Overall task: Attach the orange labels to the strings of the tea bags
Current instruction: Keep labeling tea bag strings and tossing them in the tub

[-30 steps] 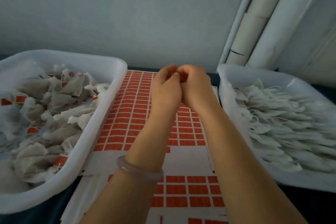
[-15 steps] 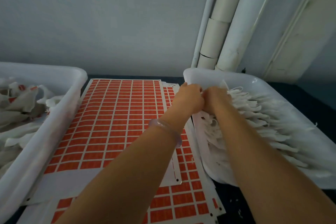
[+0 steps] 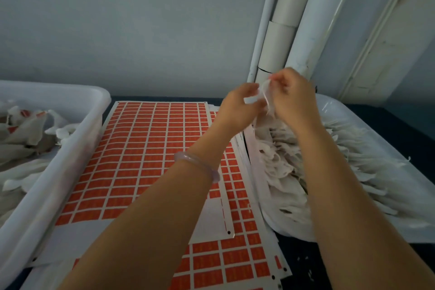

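One tea bag just lifted above right tub, our left hand and right hand pinching it (we label it next).

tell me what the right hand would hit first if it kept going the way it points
Probably the white pipes: the right hand, pinching a tea bag, points up toward them, though depth is unclear.
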